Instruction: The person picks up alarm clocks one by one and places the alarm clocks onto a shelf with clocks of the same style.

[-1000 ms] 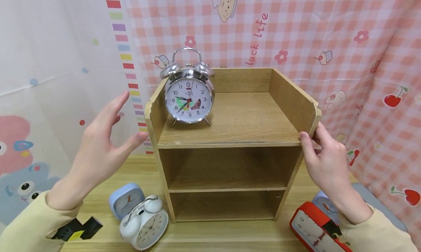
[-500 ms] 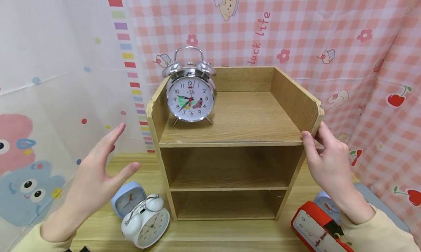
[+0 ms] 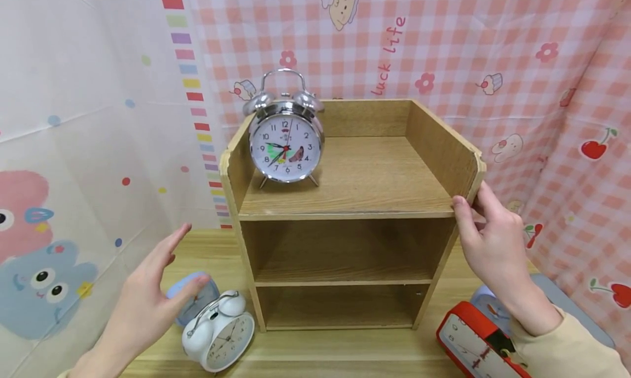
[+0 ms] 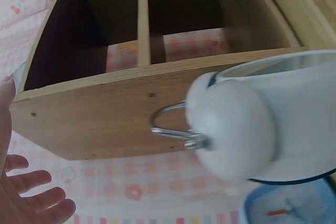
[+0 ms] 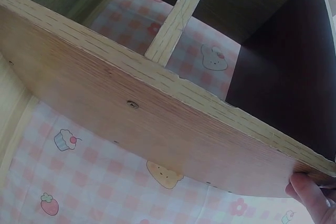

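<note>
A small wooden shelf [image 3: 345, 215] stands upright in the middle of the head view. My right hand [image 3: 498, 246] grips the front edge of its right side panel, thumb in front and fingers behind. On its top board, at the left, stands a silver twin-bell alarm clock [image 3: 286, 148]. My left hand [image 3: 143, 301] is in the air left of the shelf, fingers extended and thumb apart, holding nothing. Nearest to it are a white twin-bell alarm clock [image 3: 219, 334], tilted on the table, and a blue clock [image 3: 189, 290] partly hidden behind the thumb.
A red clock [image 3: 473, 334] lies at the lower right, partly under the right sleeve. Behind it are a light purple clock [image 3: 493, 307] and a grey flat item [image 3: 572, 307]. A pink checked cloth [image 3: 443, 49] hangs behind the shelf on the wooden table [image 3: 335, 350].
My left hand has moved down, away from the shelf's upper left side, towards the blue and white clocks. The right hand keeps its grip on the shelf, and the clocks stay in place.
</note>
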### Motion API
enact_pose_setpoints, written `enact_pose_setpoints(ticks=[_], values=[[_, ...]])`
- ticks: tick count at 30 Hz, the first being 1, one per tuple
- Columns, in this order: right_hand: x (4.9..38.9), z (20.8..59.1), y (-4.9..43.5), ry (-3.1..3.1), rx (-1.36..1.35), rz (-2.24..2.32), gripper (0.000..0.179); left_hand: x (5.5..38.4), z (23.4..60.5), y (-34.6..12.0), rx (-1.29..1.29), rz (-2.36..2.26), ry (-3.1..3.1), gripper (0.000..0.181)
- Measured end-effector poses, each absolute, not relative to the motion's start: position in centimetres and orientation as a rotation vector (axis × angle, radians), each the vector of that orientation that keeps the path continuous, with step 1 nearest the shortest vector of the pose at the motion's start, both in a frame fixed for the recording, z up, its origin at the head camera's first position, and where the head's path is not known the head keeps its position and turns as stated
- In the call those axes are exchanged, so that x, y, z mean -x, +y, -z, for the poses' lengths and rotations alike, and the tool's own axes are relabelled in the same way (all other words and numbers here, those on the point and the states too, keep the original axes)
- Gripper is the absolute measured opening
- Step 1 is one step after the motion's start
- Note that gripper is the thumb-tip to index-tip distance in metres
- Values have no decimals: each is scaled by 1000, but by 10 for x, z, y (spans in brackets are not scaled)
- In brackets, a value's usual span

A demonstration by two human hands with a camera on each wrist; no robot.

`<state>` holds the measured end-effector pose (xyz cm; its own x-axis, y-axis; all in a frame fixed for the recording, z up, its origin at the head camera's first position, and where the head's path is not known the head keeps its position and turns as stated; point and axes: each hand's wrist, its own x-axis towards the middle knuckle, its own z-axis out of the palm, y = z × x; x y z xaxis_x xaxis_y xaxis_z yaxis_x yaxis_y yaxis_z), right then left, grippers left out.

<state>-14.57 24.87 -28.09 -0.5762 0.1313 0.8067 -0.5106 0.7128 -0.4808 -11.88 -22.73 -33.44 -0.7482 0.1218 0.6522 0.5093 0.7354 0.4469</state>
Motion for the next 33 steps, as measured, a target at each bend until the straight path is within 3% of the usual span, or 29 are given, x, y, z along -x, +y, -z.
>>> enact_pose_setpoints(ticks=[33], values=[[145, 280, 248, -2004, -305, -897, 22, 112, 425, -235, 454, 632, -2508, 96]])
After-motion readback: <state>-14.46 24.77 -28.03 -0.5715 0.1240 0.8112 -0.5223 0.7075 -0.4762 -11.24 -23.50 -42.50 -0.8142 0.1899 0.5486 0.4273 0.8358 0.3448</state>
